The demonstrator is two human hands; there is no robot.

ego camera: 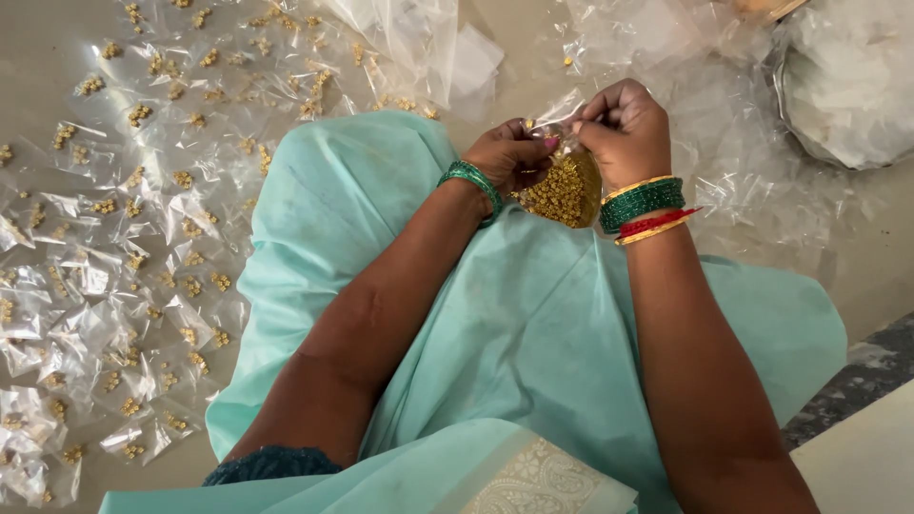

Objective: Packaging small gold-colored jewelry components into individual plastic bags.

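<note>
Both of my hands hold one small clear plastic bag (566,187) packed with tiny gold beads, above my lap draped in pale turquoise cloth (514,314). My left hand (510,154) pinches the bag's top from the left; green bangles ring that wrist. My right hand (624,131) pinches the same top edge from the right, with green, red and gold bangles on its wrist. The bag's bead-filled bottom hangs down between the two wrists.
Several small clear packets, each with a few gold beads (114,276), lie spread over the floor to the left. Loose clear plastic sheets (705,124) cover the floor at upper right. A round metal bowl lined with plastic (843,81) sits at the far right.
</note>
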